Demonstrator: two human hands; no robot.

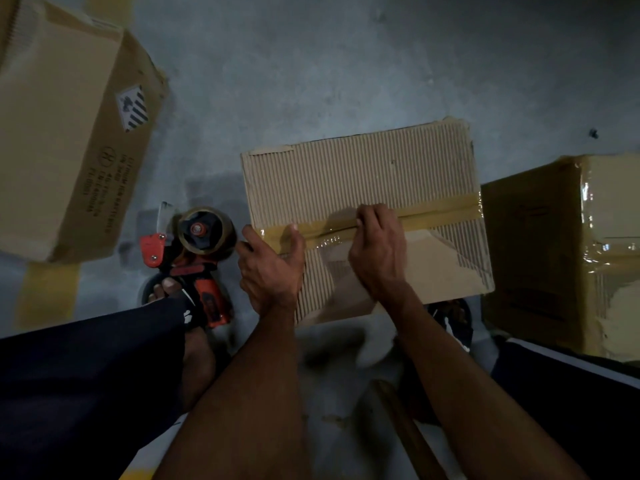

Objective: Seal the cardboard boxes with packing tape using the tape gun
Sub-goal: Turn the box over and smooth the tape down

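- Head view: the concrete floor (pixel 346 64) carries three cartons and the person crouches at its near edge.
- The printed box (pixel 69 133) toward the floor's far left corner lies on its side. Whether it is sealed cannot be told from here.
- The box at the right edge (pixel 554 244) already shows glossy tape wrapped over its top and down its side, so I judge it done.
- The middle box (pixel 363 202), in the centre of the floor, has a strip of brown tape (pixel 443 211) along its top seam, from its left edge to its right edge. The end seams look untaped.
- The right hand (pixel 377 251) has curled fingers bearing down on the strip mid-seam, pressing more than holding.
- The left hand (pixel 270 268) clasps the box's left edge, thumb on the tape end, steadying it.
- The tape gun (pixel 187 251) lies on the floor just left of the middle box, held by neither hand.
- My judgement: the centre seam is laid and being rubbed down. Any side seams, and perhaps the printed box, remain.
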